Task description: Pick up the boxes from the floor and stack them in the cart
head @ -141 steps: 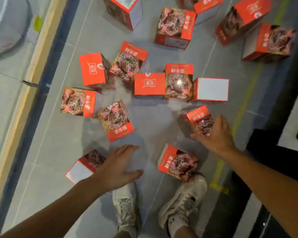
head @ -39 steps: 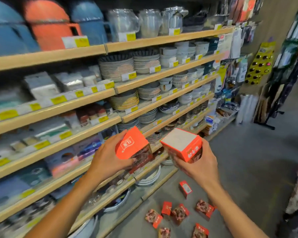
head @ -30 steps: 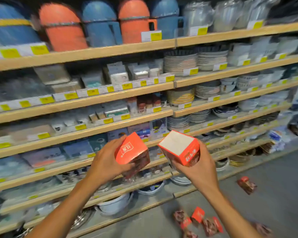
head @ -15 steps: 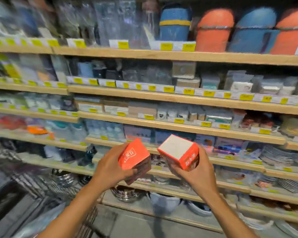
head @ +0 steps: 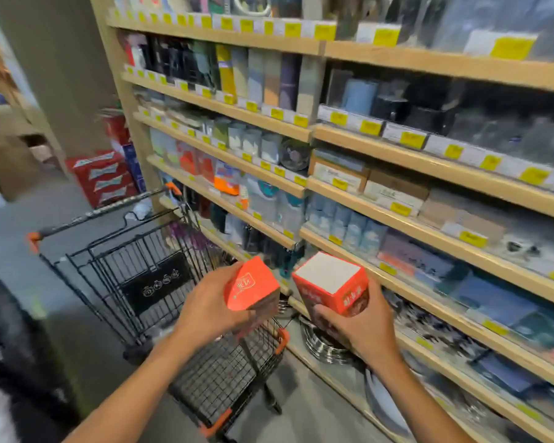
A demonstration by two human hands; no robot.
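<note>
I hold two small orange-red boxes at chest height. My left hand grips one box, tilted, with its plain orange face up. My right hand grips the other box, white face up and a food picture on its side. Below and to the left stands a black wire shopping cart with orange corner caps; its handle is at the far left. The left box hovers above the cart's near right end. The boxes on the floor are out of view.
Wooden store shelves packed with goods and yellow price tags fill the right side, close beside the cart. Red cartons are stacked at the shelf's far end next to a grey pillar. Grey aisle floor lies left of the cart.
I picked a box off the floor with each hand, stood up and turned left along the shelves. The cart has come into view under my hands.
</note>
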